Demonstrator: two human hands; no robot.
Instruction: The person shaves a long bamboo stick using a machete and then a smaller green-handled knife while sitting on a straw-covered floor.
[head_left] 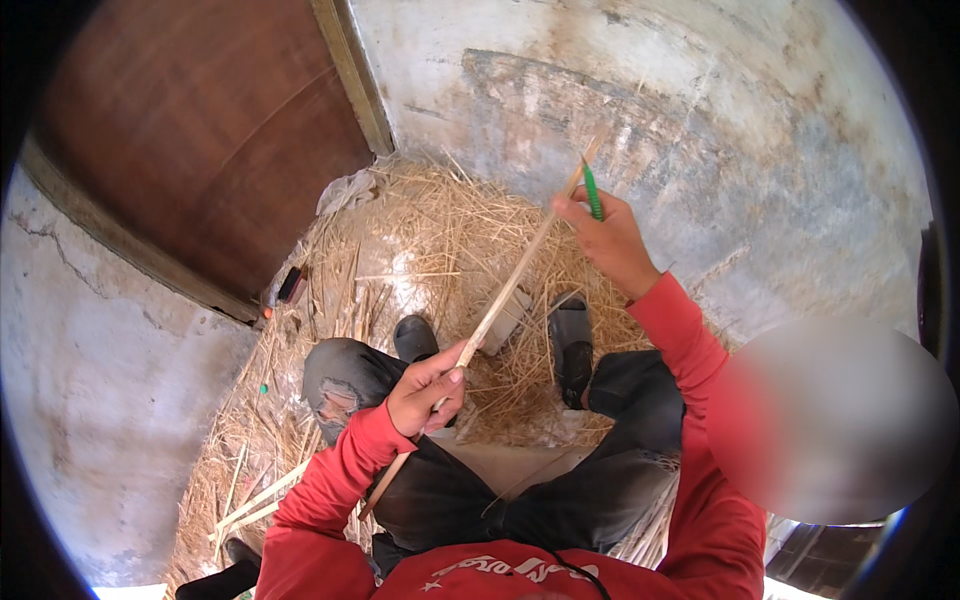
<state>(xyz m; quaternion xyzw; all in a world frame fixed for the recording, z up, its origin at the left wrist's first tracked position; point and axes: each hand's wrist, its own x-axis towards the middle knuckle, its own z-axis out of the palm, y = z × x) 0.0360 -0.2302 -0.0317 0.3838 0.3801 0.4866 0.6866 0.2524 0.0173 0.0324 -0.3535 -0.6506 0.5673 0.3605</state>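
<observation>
"In the head view, where's the strip [525, 265]?"

"Slanting between both hands: left hand's [430, 395] fingers clamp it; right hand's [608, 235] close around a green tool [592, 188], touching the strip's upper part."

"Nearby?"

"Straw [440, 205] below, wall [720, 170] ahead."

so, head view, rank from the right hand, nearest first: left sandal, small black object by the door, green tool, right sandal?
From the right hand, as the head view shows it:
1. Green tool: in the hand itself.
2. Right sandal: lower in the picture, slightly left.
3. Left sandal: farther left.
4. Small black object: farthest left, near the brown door.
</observation>
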